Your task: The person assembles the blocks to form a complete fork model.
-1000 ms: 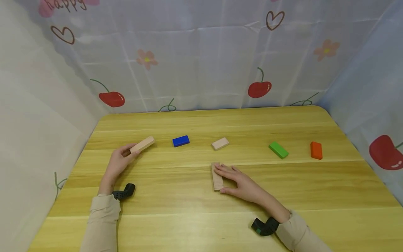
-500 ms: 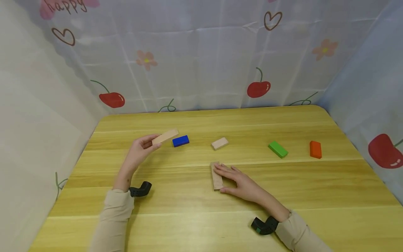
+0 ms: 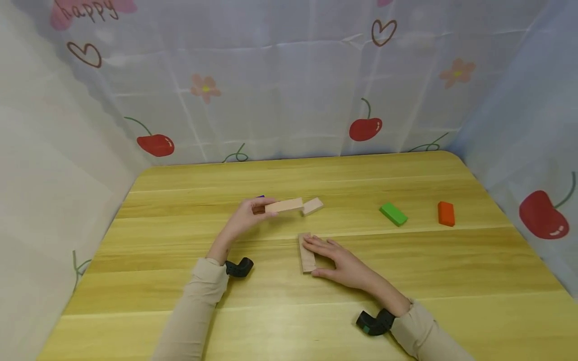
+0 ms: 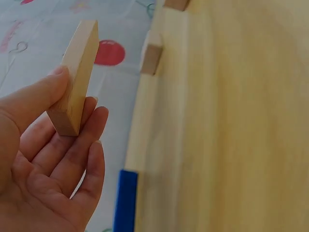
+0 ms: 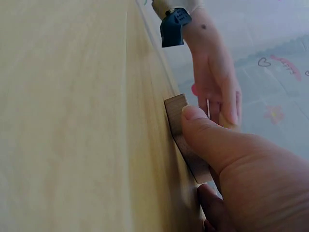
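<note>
Head view: Before us, the left hand (image 3: 244, 218), its grip clamped on a pale block (image 3: 284, 206), hangs above the tabletop (image 3: 271, 316) toward its far edge; the right hand (image 3: 346, 266) grips a second block (image 3: 307, 259) lying midway between the side edges. The curtain (image 3: 289, 100) beyond reads "happy."

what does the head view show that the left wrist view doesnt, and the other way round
Only the head view: the right grip, the green block and the orange block.
Only the left wrist view: the palm of the left grip and a broad stretch of the blue block, just a sliver in the head view.
Both: the left grip pinching a plain wooden block, the table and the patterned backdrop.
</note>
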Motion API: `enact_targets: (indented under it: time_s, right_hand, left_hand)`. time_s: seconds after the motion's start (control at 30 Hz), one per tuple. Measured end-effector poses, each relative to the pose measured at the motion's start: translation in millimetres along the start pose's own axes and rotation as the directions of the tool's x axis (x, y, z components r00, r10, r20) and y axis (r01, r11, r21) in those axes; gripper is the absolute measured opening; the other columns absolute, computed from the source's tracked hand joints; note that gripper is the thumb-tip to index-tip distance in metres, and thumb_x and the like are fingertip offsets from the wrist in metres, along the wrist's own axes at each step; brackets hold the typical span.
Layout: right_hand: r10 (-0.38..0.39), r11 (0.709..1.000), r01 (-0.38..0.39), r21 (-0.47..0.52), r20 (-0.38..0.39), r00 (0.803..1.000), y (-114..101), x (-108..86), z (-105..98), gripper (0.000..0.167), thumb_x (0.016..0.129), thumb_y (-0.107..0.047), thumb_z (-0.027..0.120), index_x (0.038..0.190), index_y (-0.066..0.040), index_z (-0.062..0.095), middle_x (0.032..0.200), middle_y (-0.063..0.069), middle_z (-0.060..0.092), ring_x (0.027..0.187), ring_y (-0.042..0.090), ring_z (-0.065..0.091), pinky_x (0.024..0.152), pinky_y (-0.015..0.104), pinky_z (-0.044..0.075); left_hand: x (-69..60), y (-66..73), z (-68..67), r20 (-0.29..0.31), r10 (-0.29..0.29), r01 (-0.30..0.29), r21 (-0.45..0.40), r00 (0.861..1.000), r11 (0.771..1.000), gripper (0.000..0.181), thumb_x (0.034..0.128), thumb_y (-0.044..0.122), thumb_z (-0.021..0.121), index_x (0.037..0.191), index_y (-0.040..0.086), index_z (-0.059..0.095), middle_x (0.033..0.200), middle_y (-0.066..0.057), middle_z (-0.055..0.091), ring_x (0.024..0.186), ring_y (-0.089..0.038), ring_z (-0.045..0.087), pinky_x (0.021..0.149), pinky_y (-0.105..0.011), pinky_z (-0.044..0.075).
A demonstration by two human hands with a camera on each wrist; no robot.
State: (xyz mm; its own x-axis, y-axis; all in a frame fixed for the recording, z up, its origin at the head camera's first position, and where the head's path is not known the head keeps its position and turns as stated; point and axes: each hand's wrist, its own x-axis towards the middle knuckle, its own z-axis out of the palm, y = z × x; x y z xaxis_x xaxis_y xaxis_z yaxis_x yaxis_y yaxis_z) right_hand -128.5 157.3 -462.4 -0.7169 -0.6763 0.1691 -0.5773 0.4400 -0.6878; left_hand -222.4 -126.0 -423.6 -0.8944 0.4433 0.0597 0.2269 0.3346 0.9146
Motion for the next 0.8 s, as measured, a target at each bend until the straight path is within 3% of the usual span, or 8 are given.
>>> enact_targets:
  time_s: [0.27, 0.53, 0.67, 0.8]
  right_hand:
    - [0.021, 1.000, -0.021, -0.010, 0.013, 1.000, -0.3, 0.2, -0.2, 0.066, 0.090, -0.032, 0.064, 0.146, -0.012, 0.036, 0.150, 0.002, 0.026, 0.136, 0.019, 0.021, 0.107, 0.045, 0.015]
    - [0.027, 1.000, -0.027, -0.010, 0.012, 1.000, -0.1, -0.2, -0.1, 0.065, 0.090, -0.032, 0.064, 0.146, -0.012, 0.036, 0.150, 0.001, 0.026, 0.136, 0.019, 0.021, 0.107, 0.046, 0.015]
    - [0.021, 1.000, -0.021, -0.002, 0.006, 1.000, -0.4, -0.4, -0.2, 0.065, 0.090, -0.032, 0.063, 0.146, -0.012, 0.036, 0.151, 0.002, 0.026, 0.136, 0.020, 0.022, 0.107, 0.047, 0.016]
    - [0.018, 1.000, -0.018, -0.007, 0.004, 1.000, -0.2, -0.1, 0.3, 0.065, 0.090, -0.034, 0.063, 0.146, -0.012, 0.036, 0.150, 0.003, 0.027, 0.136, 0.022, 0.023, 0.106, 0.048, 0.017]
  left_hand:
    - [14.3, -8.9, 26.3, 0.062, 0.062, -0.073, 0.199, 0.996, 0.977, 0.033, 0.0854, 0.020, 0.071, 0.116, 0.008, 0.068, 0.109, -0.004, 0.064, 0.085, -0.014, 0.056, 0.071, -0.030, 0.047]
    - [17.9, -18.4, 40.6, 0.057, 0.089, -0.101, 0.296, 0.994, 0.950, 0.031, 0.0842, 0.019, 0.073, 0.114, 0.009, 0.068, 0.109, -0.005, 0.062, 0.099, -0.018, 0.055, 0.085, -0.035, 0.043]
    - [18.2, -19.9, 44.2, 0.044, 0.103, -0.112, 0.350, 0.994, 0.930, 0.031, 0.0829, 0.019, 0.074, 0.111, 0.009, 0.069, 0.100, -0.002, 0.057, 0.088, -0.016, 0.051, 0.076, -0.033, 0.043]
    - [16.1, -19.5, 45.1, 0.056, 0.110, -0.123, 0.350, 0.992, 0.929, 0.032, 0.0822, 0.019, 0.074, 0.112, 0.009, 0.069, 0.094, 0.000, 0.055, 0.080, -0.015, 0.048, 0.069, -0.031, 0.041]
